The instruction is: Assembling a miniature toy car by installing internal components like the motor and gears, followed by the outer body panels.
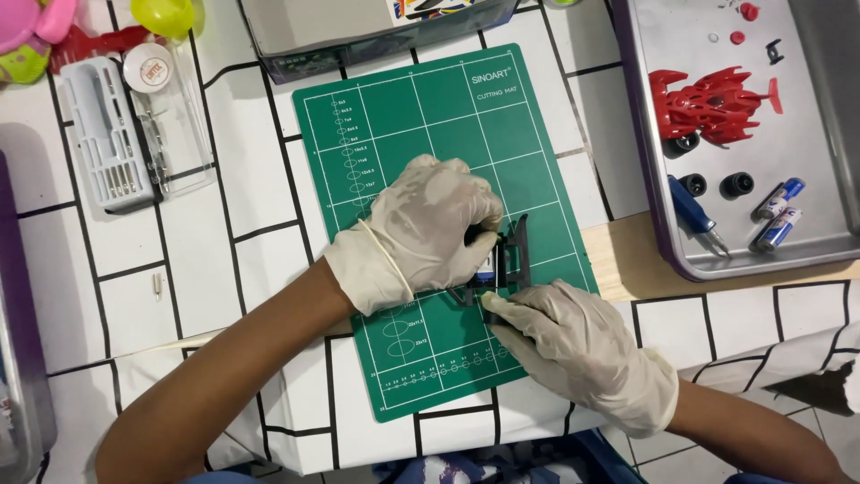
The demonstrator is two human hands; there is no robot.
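- Both gloved hands were on one small black chassis (503,260), some kind of toy car frame, sitting over the middle of the green cutting mat (394,143) in the head view.
- Left hand (430,229) was cupped over the left end of the frame, fingers curled down and closed around it, wrist bent a bit, forearm coming in from the lower left.
- Right hand (578,345) came in from the lower right, lying flat and low, its fingertips (491,305) pinched against the near bottom edge of the frame. So the hands were close together, both clamped on the same part.
- Couldn't tell what the fingertips were actually pressing on, too small and half hidden by the gloves.
- My take on doing this bit well: keep the left hand as the steady clamp so the frame doesn't twist, and let only the right fingertips do the fine push. Thin plastic like that looks like it'd snap if you lever it, so go gentle and straight.
- Off to the right, well apart from the hands, a grey metal tray (815,134) held a red car body shell (712,106), a couple of black wheels (736,185), two small batteries (778,213) and a blue-handled tool (694,213).
- Up left there was a clear case of screwdriver bits (116,134), nowhere near either hand.
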